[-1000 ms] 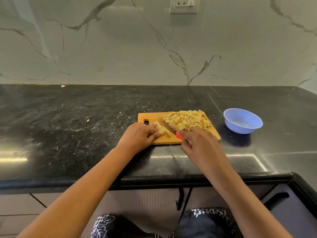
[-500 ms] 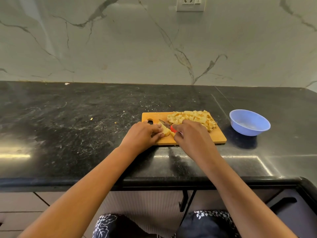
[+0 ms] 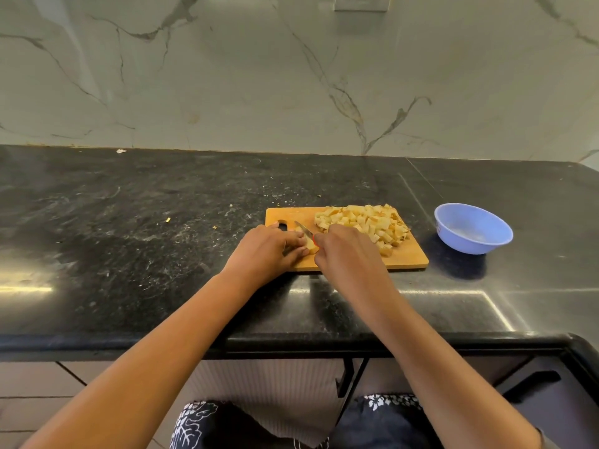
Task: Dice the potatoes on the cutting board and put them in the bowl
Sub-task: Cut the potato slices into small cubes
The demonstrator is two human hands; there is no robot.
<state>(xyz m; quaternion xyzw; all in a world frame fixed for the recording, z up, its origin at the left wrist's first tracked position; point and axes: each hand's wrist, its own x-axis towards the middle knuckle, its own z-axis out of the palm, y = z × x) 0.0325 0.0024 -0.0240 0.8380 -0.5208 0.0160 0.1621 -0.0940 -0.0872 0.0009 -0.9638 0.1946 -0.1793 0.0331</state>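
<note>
Holding a small potato piece (image 3: pixel 311 247) down on the cutting board (image 3: pixel 405 257), my left hand (image 3: pixel 269 251) lies over it with curled fingers, so only its pale yellow end shows just beside my fingertips. My right hand (image 3: pixel 346 254) is closed round the knife (image 3: pixel 303 228). Of the handle I see only a little red between the 2 hands. The short blade points away from me and to the left, over the potato piece, with its tip near the dark handle hole of the board. I cannot tell if the edge touches the potato. The 2 hands are almost touching each other at the near left part of the board.

On the far right part of the same board lies the pile of diced potato (image 3: pixel 363 220), many small yellow cubes, some with brown sides. My right hand covers its near left corner. The blue bowl (image 3: pixel 466 243) stands upright on the black surface (image 3: pixel 129 238), to the right of the board and apart from it. Some small crumbs (image 3: pixel 168 219) lie on the surface to the left of the board. Behind is a wall (image 3: pixel 227 76) of grey marble with dark veins, and a white socket (image 3: pixel 361 3) sits at the top edge of the view. Below the surface I see dark cloth (image 3: pixel 207 426) with white flowers.
</note>
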